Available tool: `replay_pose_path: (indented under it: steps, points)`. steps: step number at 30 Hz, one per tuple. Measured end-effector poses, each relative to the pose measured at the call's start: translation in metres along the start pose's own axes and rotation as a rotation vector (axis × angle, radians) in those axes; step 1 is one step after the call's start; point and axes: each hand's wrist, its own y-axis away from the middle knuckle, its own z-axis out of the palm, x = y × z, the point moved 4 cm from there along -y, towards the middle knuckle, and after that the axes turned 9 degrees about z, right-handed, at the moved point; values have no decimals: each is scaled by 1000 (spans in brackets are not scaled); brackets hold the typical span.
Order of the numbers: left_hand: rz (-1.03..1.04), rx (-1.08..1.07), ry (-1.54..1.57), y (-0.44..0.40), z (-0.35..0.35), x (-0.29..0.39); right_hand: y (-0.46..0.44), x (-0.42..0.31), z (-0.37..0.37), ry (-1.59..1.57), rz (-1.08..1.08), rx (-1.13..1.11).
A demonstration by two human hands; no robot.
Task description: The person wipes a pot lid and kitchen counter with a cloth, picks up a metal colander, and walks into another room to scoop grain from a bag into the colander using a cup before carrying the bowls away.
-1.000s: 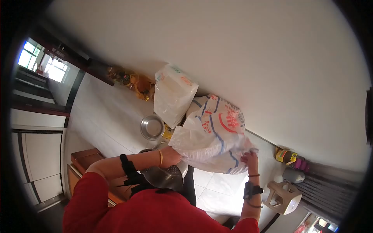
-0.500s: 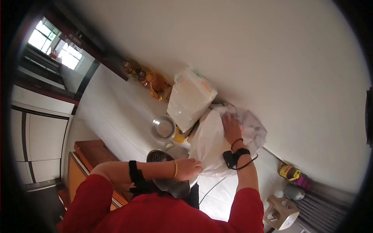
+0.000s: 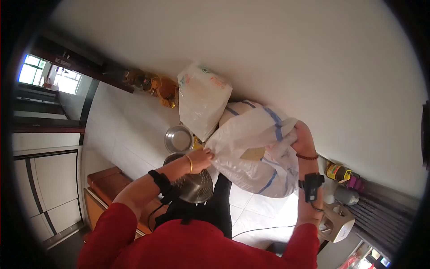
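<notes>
A large white plastic sack (image 3: pixel 251 134) with blue stripes stands in front of me against the wall, its mouth spread, and a tan patch shows inside. My left hand (image 3: pixel 201 160) is closed on the sack's left edge. At the right, my right hand (image 3: pixel 303 136) is closed round the rim on the far side, its fingertips partly hidden by the plastic. Just below my left forearm lies a perforated metal colander (image 3: pixel 195 186), close to my legs. A round metal bowl (image 3: pixel 179 139) sits on the floor beyond it.
A full white plastic bag (image 3: pixel 204 101) leans on the wall left of the sack. Bottles in orange wrapping (image 3: pixel 165 88) stand farther left. At the right are a beige stool (image 3: pixel 336 223), a grey container (image 3: pixel 346 195) and a yellow-labelled jar (image 3: pixel 338 172). A wooden cabinet (image 3: pixel 107 179) is at the left.
My right hand has moved from inside the sack to its right rim. My left hand has risen slightly with the left edge. The mouth is now wider, and the tan patch has come into view.
</notes>
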Motion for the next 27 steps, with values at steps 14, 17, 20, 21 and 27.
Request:
replay_pose_path:
  steps: [14, 17, 20, 21, 27]
  points:
    - [-126, 26, 472, 0, -58, -10, 45, 87, 43, 6, -27, 545]
    - [-72, 49, 437, -11, -44, -13, 13, 116, 66, 632, -52, 534]
    - [28, 102, 312, -24, -38, -10, -41, 164, 63, 759, 71, 464]
    - [72, 133, 277, -26, -49, -5, -62, 188, 68, 885, 81, 372]
    - [-190, -93, 383, -57, -63, -11, -26, 160, 140, 978, -231, 2]
